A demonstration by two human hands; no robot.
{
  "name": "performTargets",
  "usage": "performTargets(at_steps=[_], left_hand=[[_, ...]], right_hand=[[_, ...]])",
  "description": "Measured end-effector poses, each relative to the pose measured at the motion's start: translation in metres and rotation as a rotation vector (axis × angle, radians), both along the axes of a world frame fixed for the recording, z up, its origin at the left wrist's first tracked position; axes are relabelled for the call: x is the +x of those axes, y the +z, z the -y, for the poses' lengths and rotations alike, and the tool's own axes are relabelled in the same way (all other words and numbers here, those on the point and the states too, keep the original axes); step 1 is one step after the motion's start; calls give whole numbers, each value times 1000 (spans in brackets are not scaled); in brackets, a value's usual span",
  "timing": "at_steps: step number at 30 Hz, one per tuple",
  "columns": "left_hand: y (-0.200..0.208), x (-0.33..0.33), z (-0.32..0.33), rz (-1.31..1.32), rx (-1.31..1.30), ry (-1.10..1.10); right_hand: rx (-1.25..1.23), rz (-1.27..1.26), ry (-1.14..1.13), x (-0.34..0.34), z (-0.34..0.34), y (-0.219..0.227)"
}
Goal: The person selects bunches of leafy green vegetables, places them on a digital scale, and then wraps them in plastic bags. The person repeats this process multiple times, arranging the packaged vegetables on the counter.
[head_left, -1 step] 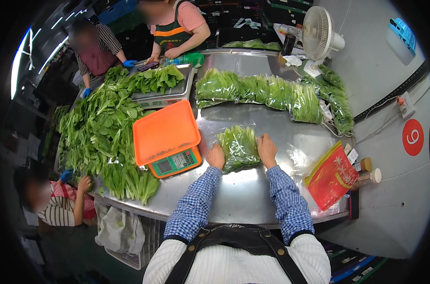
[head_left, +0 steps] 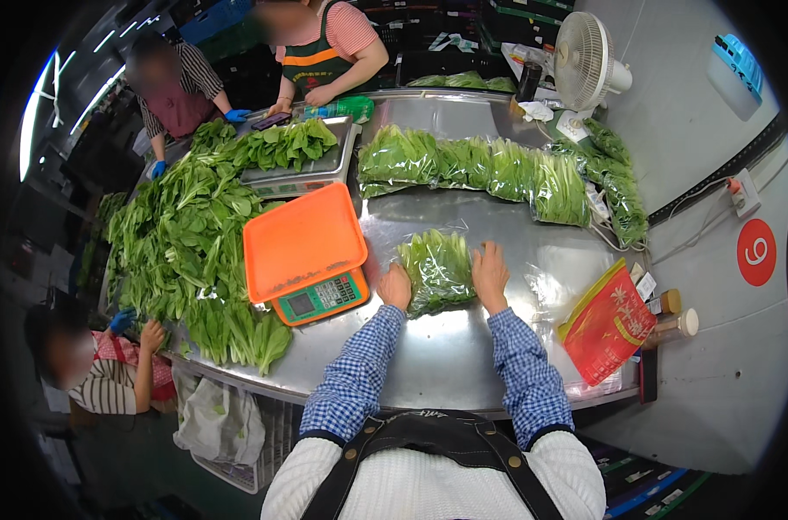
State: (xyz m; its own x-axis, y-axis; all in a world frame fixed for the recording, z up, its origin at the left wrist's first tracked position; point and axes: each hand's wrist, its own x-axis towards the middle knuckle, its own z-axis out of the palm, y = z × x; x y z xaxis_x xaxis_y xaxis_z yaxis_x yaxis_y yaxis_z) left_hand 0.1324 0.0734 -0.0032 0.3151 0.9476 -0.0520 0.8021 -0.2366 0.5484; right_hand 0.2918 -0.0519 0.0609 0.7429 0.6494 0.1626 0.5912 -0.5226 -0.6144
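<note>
Bag of greens (head_left: 437,270), one, two hands (head_left: 491,279) flanking it, right unclenched, left grip unclear

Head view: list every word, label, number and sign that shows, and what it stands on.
Round red wall sign: one white numeral, not transcribed.
Red bag: pale characters, not transcribed.
Orange scale: keypad marks, too small to read.
Green apron: print too blurred to read.

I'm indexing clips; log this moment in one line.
bagged greens: on table | left hand: at their left | right hand: at their right | orange scale: left of greens
</note>
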Motion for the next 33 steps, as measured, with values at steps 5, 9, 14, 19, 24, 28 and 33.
performTargets(at_steps=[5,9,14,19,24,28,33], left_hand=[[-1,6,5,24,100,-34],[5,14,3,113,-25,22],[-11,15,-22,610,-244,-36],[117,23,32,750,-255,-344],[100,15,60,742,-353,-637],[41,-45,47,386,173,-358],[20,-71,61,714,-663,-236]], right_hand=[[6,143,342,-53,1,-24],[-79,51,243,-46,-23,-35],[-87,-271,234,-26,-44,-12],[487,-1231,404,-10,-6,18],[590,-1730,234,36,58,-36],[284,-1318,3,16,107,-33],[359,-1068,98,-55,117,-16]])
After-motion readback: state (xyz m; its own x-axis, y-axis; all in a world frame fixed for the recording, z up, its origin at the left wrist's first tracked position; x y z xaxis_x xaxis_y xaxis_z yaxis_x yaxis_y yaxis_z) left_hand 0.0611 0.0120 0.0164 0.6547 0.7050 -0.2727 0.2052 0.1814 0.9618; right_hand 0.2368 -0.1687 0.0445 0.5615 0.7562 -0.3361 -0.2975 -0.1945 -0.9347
